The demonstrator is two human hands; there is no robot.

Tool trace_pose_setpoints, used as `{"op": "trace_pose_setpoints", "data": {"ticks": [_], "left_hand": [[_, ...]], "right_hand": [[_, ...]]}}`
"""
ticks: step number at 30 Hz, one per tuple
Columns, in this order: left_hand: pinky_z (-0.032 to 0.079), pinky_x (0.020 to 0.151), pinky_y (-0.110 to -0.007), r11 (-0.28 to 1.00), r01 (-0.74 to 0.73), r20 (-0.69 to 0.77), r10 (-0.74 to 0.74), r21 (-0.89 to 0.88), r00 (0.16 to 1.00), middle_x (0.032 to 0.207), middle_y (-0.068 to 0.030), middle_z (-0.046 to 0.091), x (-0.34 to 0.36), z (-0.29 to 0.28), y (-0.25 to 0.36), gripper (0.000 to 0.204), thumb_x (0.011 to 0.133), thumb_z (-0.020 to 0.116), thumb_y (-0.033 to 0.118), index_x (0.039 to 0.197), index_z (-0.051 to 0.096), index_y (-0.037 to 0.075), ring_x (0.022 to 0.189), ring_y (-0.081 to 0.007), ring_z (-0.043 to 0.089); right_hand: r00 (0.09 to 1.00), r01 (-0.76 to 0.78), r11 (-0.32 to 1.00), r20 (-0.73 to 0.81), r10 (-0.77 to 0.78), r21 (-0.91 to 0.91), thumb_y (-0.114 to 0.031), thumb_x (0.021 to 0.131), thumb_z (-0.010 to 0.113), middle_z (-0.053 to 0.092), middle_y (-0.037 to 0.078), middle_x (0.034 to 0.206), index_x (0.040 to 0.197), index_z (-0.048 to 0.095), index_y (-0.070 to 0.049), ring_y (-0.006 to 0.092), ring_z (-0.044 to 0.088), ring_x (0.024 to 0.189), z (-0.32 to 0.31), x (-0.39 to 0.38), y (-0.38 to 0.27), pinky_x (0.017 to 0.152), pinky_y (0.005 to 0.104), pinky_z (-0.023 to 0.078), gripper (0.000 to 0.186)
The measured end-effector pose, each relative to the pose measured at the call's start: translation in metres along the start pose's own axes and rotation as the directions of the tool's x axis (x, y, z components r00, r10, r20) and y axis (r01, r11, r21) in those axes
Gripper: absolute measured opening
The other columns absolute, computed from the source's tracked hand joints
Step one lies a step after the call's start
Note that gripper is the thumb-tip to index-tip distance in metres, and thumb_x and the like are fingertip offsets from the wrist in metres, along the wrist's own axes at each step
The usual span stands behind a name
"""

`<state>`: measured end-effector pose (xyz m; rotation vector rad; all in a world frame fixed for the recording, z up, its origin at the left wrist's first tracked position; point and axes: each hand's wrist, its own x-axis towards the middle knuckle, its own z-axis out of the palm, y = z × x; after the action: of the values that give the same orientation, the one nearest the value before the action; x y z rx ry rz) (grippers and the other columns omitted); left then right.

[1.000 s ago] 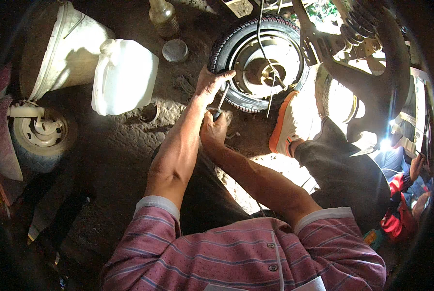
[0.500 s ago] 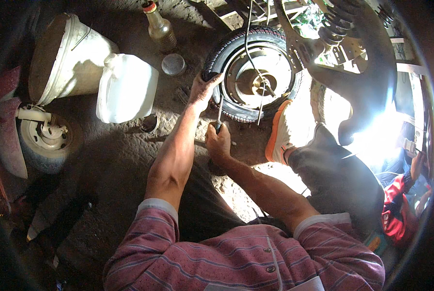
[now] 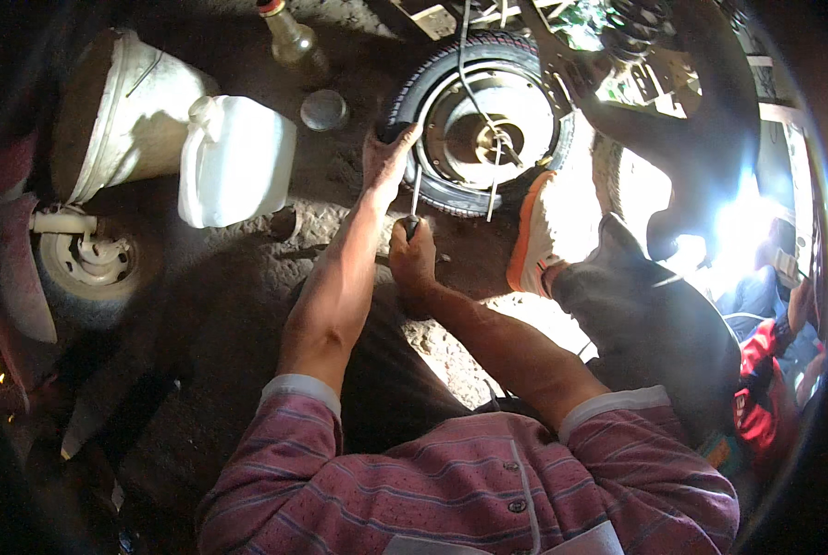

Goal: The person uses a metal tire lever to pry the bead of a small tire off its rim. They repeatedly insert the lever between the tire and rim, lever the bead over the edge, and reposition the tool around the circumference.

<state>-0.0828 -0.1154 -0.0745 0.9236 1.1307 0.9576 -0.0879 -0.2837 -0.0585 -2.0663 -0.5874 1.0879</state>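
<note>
My left hand (image 3: pixel 386 153) grips the left edge of a black tyre (image 3: pixel 432 194) on a metal hub wheel (image 3: pixel 458 129), thumb along the sidewall. Below it, my right hand (image 3: pixel 412 250) is closed round the dark handle of a thin metal tool (image 3: pixel 417 190), whose shaft reaches up to the tyre's lower left; its tip is hard to make out. A cable (image 3: pixel 469 88) hangs across the hub, its loose end below the tyre. My orange-soled shoe (image 3: pixel 534 231) is at the wheel's lower right.
Left: a white bucket (image 3: pixel 127 129), plastic jerrycan (image 3: pixel 234 162), small wheel (image 3: pixel 90 273) with reddish fender (image 3: pixel 21 259). Behind: a bottle (image 3: pixel 294 42) and round tin (image 3: pixel 324 109). Upper right: a dark vehicle frame (image 3: pixel 673 139) with spring. Far right, in glare: another person in red (image 3: pixel 756 388).
The whole view has shifted slightly between frames. My hands keep their grips on the tyre and tool, with only slight movement. The glare at the right has varied.
</note>
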Motion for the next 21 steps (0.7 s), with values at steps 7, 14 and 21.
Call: {"op": "trace_pose_setpoints", "data": {"ticks": [7, 14, 21], "left_hand": [[0.055, 0.075, -0.037, 0.994, 0.047, -0.221, -0.024, 0.099, 0.975, 0.102, -0.0178, 0.069, -0.012, 0.011, -0.02, 0.079, 0.078, 0.089, 0.049, 0.119, 0.058, -0.012, 0.086, -0.0235, 0.066], [0.054, 0.088, -0.041, 0.976, -0.077, -0.225, 0.124, 0.204, 0.966, 0.113, -0.0235, 0.068, -0.002, 0.01, -0.026, 0.08, 0.077, 0.088, 0.051, 0.12, 0.06, -0.011, 0.097, -0.031, 0.066], [0.054, 0.084, -0.039, 0.997, -0.026, -0.168, 0.037, 0.066, 0.985, 0.114, -0.021, 0.068, -0.004, 0.008, -0.024, 0.075, 0.076, 0.091, 0.047, 0.116, 0.062, -0.01, 0.096, -0.0274, 0.065]], "right_hand": [[0.946, 0.103, 0.994, 0.312, -0.09, -0.026, -0.026, 0.099, 0.062, 0.06, 0.014, 0.076, 0.099, 0.053, 0.001, 0.0219, 0.061, 0.07, -0.081, 0.039, 0.028, 0.066, 0.0409, 0.049, 0.029], [0.997, -0.032, 0.999, 0.071, 0.03, 0.017, -0.026, 0.099, 0.061, 0.065, 0.017, 0.085, 0.102, 0.057, 0.0, 0.0289, 0.063, 0.077, -0.039, 0.001, -0.011, 0.073, 0.0442, 0.051, 0.027], [0.971, -0.053, 0.995, 0.228, 0.071, -0.086, -0.028, 0.1, 0.062, 0.062, 0.015, 0.078, 0.101, 0.054, 0.002, 0.0219, 0.058, 0.072, -0.07, 0.017, 0.002, 0.066, 0.0428, 0.048, 0.031]]}}
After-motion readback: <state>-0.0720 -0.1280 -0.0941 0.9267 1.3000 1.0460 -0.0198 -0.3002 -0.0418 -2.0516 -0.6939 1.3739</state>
